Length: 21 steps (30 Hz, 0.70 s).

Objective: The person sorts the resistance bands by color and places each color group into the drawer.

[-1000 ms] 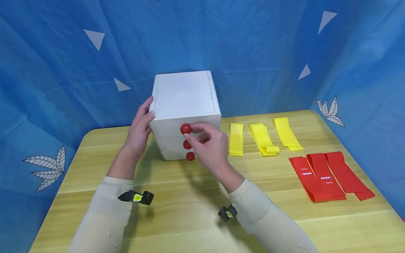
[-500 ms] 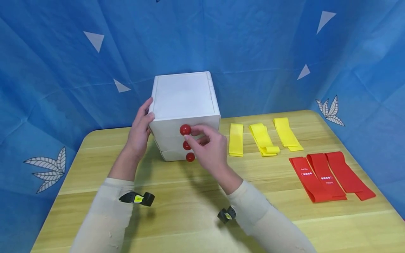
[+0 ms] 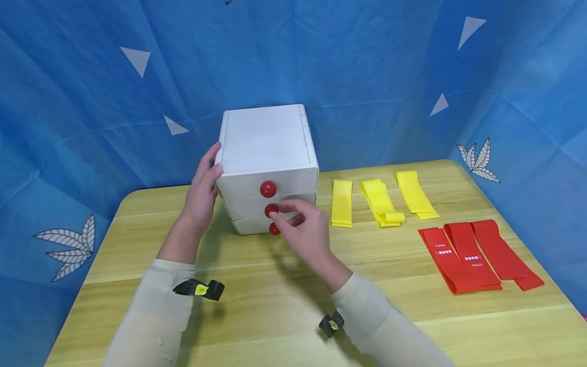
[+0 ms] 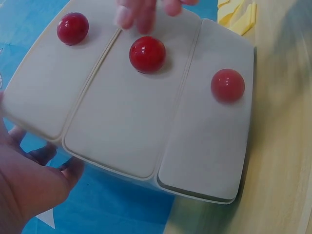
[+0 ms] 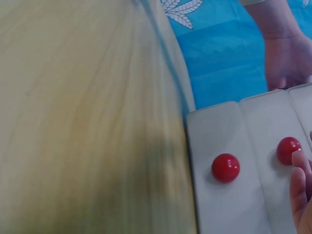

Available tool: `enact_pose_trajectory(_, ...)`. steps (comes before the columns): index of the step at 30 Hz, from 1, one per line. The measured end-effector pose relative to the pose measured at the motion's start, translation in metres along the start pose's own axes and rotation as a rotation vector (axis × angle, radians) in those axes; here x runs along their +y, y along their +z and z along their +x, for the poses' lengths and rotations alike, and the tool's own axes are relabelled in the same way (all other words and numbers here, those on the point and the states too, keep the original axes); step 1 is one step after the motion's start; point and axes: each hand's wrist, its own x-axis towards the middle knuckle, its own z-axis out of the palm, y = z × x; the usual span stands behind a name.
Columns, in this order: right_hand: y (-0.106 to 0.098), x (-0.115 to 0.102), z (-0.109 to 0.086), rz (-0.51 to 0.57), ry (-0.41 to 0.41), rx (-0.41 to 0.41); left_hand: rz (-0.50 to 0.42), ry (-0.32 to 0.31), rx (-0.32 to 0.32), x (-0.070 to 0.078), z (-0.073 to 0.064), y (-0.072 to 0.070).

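Observation:
A small white drawer cabinet (image 3: 268,140) stands at the back of the table, its three drawer fronts bearing round red knobs. My left hand (image 3: 200,191) rests against the cabinet's left side, thumb by the upper front corner. My right hand (image 3: 306,227) is at the middle knob (image 4: 147,54), thumb and forefinger spread; in the left wrist view the blurred fingertips (image 4: 145,14) show a gap from that knob. Above it is the top knob (image 3: 268,189); the bottom knob (image 5: 225,168) is partly covered by the thumb in the head view.
Several folded yellow bands (image 3: 341,204) lie right of the cabinet on the wooden table (image 3: 257,306). Folded red bands (image 3: 504,252) lie farther right, near the table's edge. A blue cloth backdrop (image 3: 367,61) hangs behind and at both sides.
My right hand has let go of the top knob and moved down to the middle one. The left hand stays against the cabinet's side.

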Motion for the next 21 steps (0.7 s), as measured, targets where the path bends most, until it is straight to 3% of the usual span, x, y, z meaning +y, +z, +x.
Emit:
enact_pose_trajectory(12, 0.007, 0.011, -0.004, 0.022, 0.097, -0.022, 0.011, 0.002, 0.006, 0.0, 0.0, 0.002)
enact_pose_trajectory(21, 0.015, 0.015, -0.005, 0.002, 0.089, -0.007, 0.015, -0.002, 0.01, 0.0, -0.001, 0.003)
